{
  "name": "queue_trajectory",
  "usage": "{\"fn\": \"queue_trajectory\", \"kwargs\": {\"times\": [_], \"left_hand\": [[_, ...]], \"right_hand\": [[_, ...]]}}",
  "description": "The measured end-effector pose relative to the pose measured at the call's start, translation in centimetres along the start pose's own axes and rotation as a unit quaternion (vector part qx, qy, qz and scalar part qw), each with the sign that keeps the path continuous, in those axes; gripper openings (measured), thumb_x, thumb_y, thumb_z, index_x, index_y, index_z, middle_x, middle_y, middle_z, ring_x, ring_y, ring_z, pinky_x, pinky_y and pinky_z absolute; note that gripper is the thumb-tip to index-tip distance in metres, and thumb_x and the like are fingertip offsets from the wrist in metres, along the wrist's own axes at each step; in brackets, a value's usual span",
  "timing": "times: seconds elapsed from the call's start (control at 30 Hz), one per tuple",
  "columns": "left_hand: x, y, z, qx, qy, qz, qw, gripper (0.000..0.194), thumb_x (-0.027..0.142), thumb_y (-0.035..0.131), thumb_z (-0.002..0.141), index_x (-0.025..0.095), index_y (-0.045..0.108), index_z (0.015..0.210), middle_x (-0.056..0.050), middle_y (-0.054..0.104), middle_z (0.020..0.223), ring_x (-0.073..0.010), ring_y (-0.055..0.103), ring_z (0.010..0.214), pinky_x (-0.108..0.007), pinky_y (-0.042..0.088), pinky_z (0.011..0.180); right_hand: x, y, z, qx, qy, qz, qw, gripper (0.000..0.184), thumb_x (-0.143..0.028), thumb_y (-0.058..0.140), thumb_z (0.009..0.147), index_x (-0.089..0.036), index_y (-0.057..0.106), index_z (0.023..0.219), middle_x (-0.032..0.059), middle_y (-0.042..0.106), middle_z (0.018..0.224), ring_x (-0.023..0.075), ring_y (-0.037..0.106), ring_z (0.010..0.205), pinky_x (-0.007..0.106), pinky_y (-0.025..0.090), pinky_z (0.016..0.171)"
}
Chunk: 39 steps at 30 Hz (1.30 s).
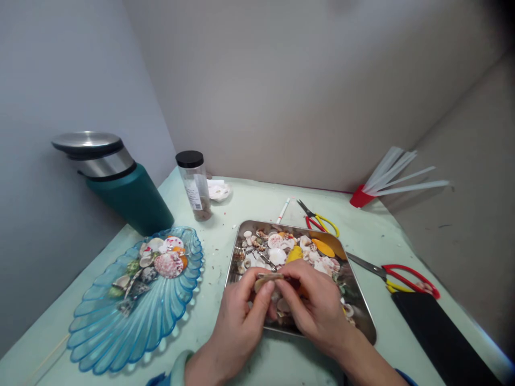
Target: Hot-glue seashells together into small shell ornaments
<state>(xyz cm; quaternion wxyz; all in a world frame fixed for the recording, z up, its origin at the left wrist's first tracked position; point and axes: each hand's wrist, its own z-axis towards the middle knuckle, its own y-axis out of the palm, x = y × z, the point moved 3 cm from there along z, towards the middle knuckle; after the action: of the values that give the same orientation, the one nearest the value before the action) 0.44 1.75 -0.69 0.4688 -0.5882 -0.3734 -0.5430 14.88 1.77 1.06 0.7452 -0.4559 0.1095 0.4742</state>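
Observation:
Both hands meet over the near part of a metal tray point(364, 316) full of mixed seashells. My left hand point(239, 316) and my right hand point(314, 305) pinch a small flat tan shell point(269, 277) between their fingertips, with fingers curled closed. To the left lies a blue shell-shaped glass dish point(100, 332) holding several shells point(168, 262), including a large pink scallop.
A teal flask with a steel lid point(120, 185) and a clear jar with a black cap point(196, 185) stand at the back left. Red-and-yellow snips point(317, 219), red-handled scissors point(396, 274), a white pen point(283, 210), a red holder of clear sticks point(386, 179) and a black slab point(438, 338) are on the right.

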Motion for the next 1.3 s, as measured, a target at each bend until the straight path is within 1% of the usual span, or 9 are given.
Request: {"fn": "queue_trajectory", "kwargs": {"times": [0.07, 0.23, 0.37, 0.57, 0.73, 0.9, 1.0, 1.17, 1.3], "left_hand": [[-0.02, 0.02, 0.03, 0.004, -0.006, 0.004, 1.0, 0.022, 0.035, 0.045, 0.094, 0.018, 0.058, 0.094, 0.002, 0.06, 0.057, -0.0138, 0.056, 0.053, -0.022, 0.043, 0.053], [-0.14, -0.07, 0.02, 0.022, -0.007, 0.029, 0.999, 0.025, 0.035, 0.045, 0.094, 0.019, 0.052, 0.076, 0.001, 0.061, 0.053, -0.0141, 0.057, 0.051, -0.023, 0.041, 0.054], [-0.16, -0.15, -0.06, 0.024, -0.001, 0.04, 0.999, 0.025, 0.032, 0.045, 0.094, 0.02, 0.051, 0.073, 0.002, 0.061, 0.052, -0.0141, 0.057, 0.051, -0.023, 0.04, 0.055], [-0.25, -0.16, -0.14, 0.014, -0.011, 0.042, 0.999, 0.025, 0.033, 0.045, 0.093, 0.02, 0.051, 0.072, 0.002, 0.06, 0.053, -0.0139, 0.057, 0.051, -0.022, 0.039, 0.054], [-0.36, -0.2, -0.27, 0.015, -0.014, 0.035, 0.999, 0.023, 0.033, 0.047, 0.092, 0.02, 0.053, 0.073, 0.002, 0.061, 0.053, -0.0139, 0.057, 0.051, -0.022, 0.04, 0.053], [-0.49, -0.23, -0.2, 0.023, -0.011, 0.024, 0.999, 0.024, 0.034, 0.046, 0.093, 0.019, 0.053, 0.076, 0.001, 0.061, 0.055, -0.0138, 0.056, 0.054, -0.022, 0.041, 0.055], [-0.39, -0.19, -0.18, 0.028, -0.006, 0.013, 1.0, 0.024, 0.034, 0.047, 0.093, 0.019, 0.056, 0.078, 0.001, 0.06, 0.061, -0.0132, 0.056, 0.056, -0.021, 0.041, 0.054], [0.08, -0.41, -0.2, 0.064, 0.029, 0.033, 0.997, 0.018, 0.03, 0.052, 0.09, 0.02, 0.062, 0.1, -0.003, 0.066, 0.082, -0.0142, 0.06, 0.066, -0.021, 0.046, 0.059], [0.2, -0.6, -0.05, 0.076, 0.044, 0.025, 0.996, 0.013, 0.028, 0.057, 0.087, 0.02, 0.066, 0.092, -0.003, 0.068, 0.082, -0.0141, 0.061, 0.066, -0.021, 0.047, 0.059]], "right_hand": [[0.01, 0.01, -0.09, -0.007, 0.008, 0.0, 1.0, 0.007, -0.015, 0.053, 0.089, -0.018, 0.057, 0.093, 0.0038, 0.061, 0.078, 0.0155, 0.056, 0.065, 0.028, 0.043, 0.059], [-0.13, -0.01, -0.06, -0.024, 0.017, 0.006, 1.0, 0.005, -0.017, 0.052, 0.09, -0.019, 0.055, 0.094, 0.0031, 0.06, 0.078, 0.0148, 0.055, 0.063, 0.028, 0.041, 0.059], [-0.15, -0.04, 0.03, -0.024, 0.019, 0.01, 0.999, 0.008, -0.016, 0.047, 0.092, -0.019, 0.054, 0.091, 0.0028, 0.058, 0.076, 0.0155, 0.055, 0.067, 0.029, 0.041, 0.062], [-0.23, -0.22, 0.03, -0.032, 0.028, 0.017, 0.999, 0.015, -0.017, 0.046, 0.092, -0.018, 0.054, 0.08, 0.0006, 0.054, 0.068, 0.0137, 0.05, 0.061, 0.027, 0.037, 0.058], [-0.33, -0.31, 0.33, -0.034, 0.051, 0.039, 0.997, 0.017, -0.019, 0.046, 0.092, -0.019, 0.053, 0.077, -0.0007, 0.053, 0.065, 0.013, 0.05, 0.057, 0.027, 0.037, 0.055], [-0.23, -0.29, 0.25, -0.029, 0.048, 0.044, 0.997, 0.013, -0.018, 0.044, 0.093, -0.019, 0.055, 0.084, 0.001, 0.056, 0.071, 0.0139, 0.053, 0.063, 0.027, 0.04, 0.058], [-0.14, -0.32, 0.11, -0.026, 0.043, 0.043, 0.998, 0.013, -0.017, 0.045, 0.093, -0.019, 0.054, 0.084, 0.001, 0.055, 0.071, 0.0139, 0.052, 0.063, 0.028, 0.039, 0.058], [-0.16, -0.23, 0.1, -0.028, 0.016, 0.046, 0.998, 0.013, -0.013, 0.044, 0.093, -0.018, 0.056, 0.09, 0.0027, 0.058, 0.076, 0.0149, 0.054, 0.068, 0.029, 0.04, 0.062], [-0.15, -0.08, 0.16, -0.033, -0.006, 0.037, 0.999, 0.013, -0.012, 0.045, 0.092, -0.018, 0.056, 0.092, 0.003, 0.059, 0.077, 0.015, 0.054, 0.069, 0.029, 0.04, 0.063]]}}
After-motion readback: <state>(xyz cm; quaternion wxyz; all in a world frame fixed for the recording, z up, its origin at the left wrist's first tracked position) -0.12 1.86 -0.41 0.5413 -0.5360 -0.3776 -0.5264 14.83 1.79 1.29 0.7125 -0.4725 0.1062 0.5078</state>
